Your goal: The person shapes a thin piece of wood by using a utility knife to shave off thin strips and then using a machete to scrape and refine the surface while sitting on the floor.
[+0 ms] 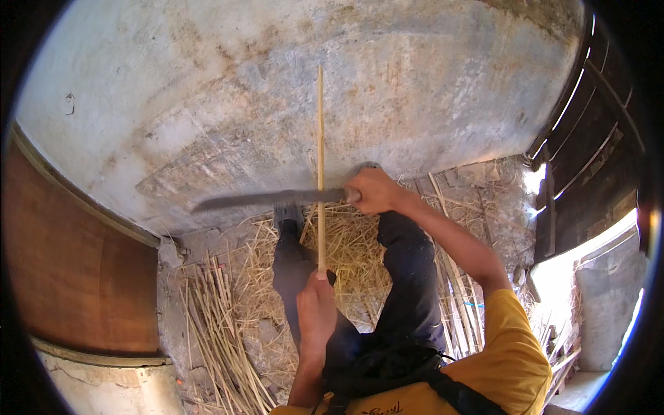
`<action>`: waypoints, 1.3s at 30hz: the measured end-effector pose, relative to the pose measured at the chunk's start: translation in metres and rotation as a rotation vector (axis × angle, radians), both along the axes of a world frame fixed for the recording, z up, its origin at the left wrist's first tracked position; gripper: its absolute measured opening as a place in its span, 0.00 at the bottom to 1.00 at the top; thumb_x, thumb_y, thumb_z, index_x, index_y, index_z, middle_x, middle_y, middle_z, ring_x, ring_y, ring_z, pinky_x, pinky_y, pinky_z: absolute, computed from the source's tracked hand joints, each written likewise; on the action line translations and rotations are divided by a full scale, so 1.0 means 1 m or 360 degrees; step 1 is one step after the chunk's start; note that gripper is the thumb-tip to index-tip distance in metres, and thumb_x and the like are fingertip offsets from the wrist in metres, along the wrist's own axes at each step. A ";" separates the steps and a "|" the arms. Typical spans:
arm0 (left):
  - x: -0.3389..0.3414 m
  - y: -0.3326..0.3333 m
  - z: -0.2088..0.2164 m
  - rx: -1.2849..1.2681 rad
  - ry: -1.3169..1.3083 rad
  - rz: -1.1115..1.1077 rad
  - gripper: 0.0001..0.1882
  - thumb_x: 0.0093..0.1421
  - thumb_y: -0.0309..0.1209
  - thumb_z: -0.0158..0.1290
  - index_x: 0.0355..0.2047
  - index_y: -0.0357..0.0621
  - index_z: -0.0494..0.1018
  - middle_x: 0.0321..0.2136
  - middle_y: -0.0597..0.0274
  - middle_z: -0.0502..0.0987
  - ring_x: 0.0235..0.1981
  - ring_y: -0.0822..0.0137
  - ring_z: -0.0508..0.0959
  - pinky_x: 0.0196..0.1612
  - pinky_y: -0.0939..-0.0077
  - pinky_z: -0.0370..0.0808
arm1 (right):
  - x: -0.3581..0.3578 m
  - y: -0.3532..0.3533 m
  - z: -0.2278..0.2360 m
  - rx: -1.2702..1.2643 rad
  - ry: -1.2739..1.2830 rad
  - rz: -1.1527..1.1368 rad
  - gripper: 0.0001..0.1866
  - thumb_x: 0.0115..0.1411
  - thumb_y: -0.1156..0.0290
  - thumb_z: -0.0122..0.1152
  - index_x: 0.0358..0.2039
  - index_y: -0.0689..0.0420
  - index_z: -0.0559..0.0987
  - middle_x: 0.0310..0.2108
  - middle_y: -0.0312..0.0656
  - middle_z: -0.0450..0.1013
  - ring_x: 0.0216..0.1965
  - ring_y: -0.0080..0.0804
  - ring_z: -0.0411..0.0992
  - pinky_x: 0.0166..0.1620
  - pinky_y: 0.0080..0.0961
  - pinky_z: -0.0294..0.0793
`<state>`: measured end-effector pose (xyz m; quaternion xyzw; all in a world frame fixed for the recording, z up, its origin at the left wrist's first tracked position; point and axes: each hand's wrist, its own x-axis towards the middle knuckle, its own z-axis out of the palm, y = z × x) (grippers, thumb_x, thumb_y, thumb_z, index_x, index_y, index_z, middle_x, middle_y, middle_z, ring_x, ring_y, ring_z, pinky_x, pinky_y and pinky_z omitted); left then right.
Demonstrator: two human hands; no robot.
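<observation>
My left hand (317,308) is closed around the near end of a long, thin bamboo strip (320,145), which points away from me toward the wall. In my right hand (373,190) is the handle of a machete (256,200), its long dark blade reaching out to the left. The blade crosses the strip about midway along it; whether its edge touches or cuts into the strip I cannot tell. The blade looks slightly blurred. Both hands are above my spread legs (408,270).
Pale shavings (346,238) cover the floor between my feet. A bundle of thin strips (225,339) lies at the left, and more strips (456,304) lie at the right. Ahead stands a stained concrete wall (415,90); a brown wooden panel (83,263) is at the left.
</observation>
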<state>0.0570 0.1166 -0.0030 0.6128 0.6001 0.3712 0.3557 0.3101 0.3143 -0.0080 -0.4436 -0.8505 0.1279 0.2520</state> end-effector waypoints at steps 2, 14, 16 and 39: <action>-0.003 0.000 -0.005 -0.0156 -0.0184 0.0060 0.17 0.77 0.36 0.47 0.54 0.37 0.77 0.19 0.72 0.67 0.20 0.79 0.67 0.23 0.76 0.63 | -0.011 -0.027 0.006 0.0143 -0.0140 0.0017 0.08 0.46 0.70 0.63 0.30 0.53 0.82 0.23 0.50 0.76 0.31 0.57 0.78 0.36 0.53 0.75; -0.011 0.008 -0.026 0.0111 -0.0222 0.0077 0.16 0.74 0.36 0.54 0.52 0.36 0.79 0.19 0.76 0.69 0.17 0.84 0.66 0.19 0.82 0.60 | -0.022 -0.027 -0.017 0.0080 0.0101 -0.0081 0.12 0.46 0.70 0.63 0.33 0.54 0.84 0.24 0.51 0.77 0.30 0.58 0.77 0.34 0.51 0.76; -0.012 0.009 -0.024 0.0147 -0.0138 0.0059 0.16 0.74 0.36 0.54 0.52 0.36 0.79 0.19 0.76 0.69 0.16 0.84 0.66 0.19 0.81 0.60 | -0.024 -0.024 -0.021 0.0011 0.0052 -0.0139 0.12 0.47 0.67 0.66 0.34 0.55 0.83 0.26 0.51 0.77 0.34 0.57 0.78 0.38 0.51 0.77; -0.008 0.003 -0.020 -0.0113 -0.0516 -0.0057 0.20 0.75 0.41 0.51 0.56 0.37 0.77 0.19 0.78 0.65 0.14 0.86 0.62 0.16 0.84 0.58 | -0.030 -0.021 -0.012 0.0156 0.0192 -0.0142 0.10 0.50 0.69 0.65 0.32 0.60 0.83 0.26 0.56 0.77 0.31 0.60 0.77 0.37 0.50 0.78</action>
